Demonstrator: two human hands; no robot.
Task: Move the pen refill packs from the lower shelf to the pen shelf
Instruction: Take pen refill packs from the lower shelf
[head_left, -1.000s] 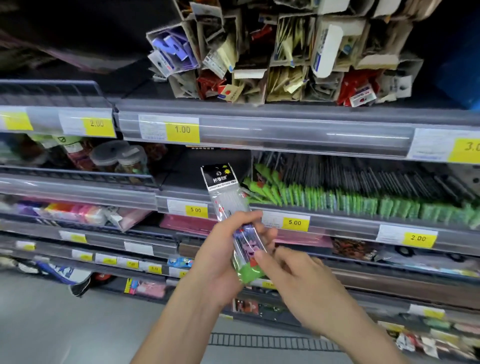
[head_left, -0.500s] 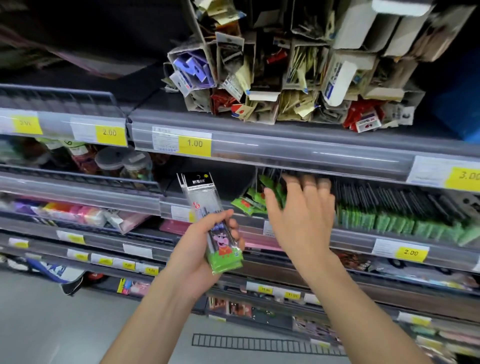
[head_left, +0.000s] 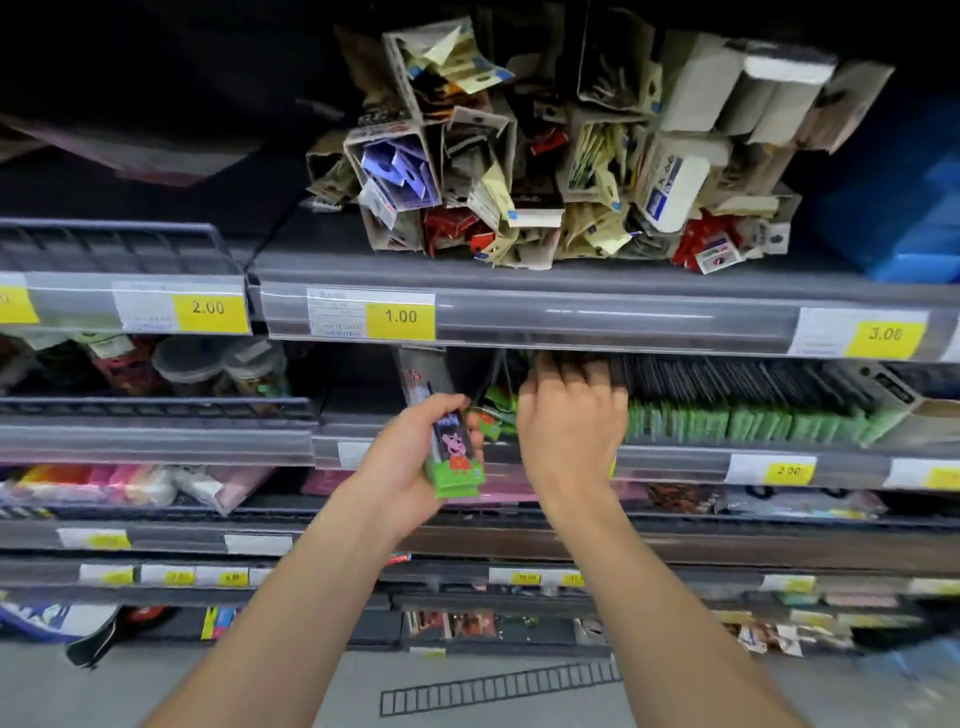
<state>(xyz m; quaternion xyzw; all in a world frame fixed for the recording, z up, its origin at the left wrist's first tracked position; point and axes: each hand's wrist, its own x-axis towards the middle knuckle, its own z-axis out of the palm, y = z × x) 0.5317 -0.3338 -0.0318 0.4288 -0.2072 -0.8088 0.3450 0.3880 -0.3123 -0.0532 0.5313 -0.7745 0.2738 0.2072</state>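
left hand (head_left: 410, 467) holds refill pack (head_left: 451, 441)

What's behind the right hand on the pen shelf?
Behind the right hand stand green-based pen packs in a row. Its fingertips reach under the price rail; whatever they touch is hidden.

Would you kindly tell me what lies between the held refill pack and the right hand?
In the head view, loose green packs lie between the refill pack and the right hand.
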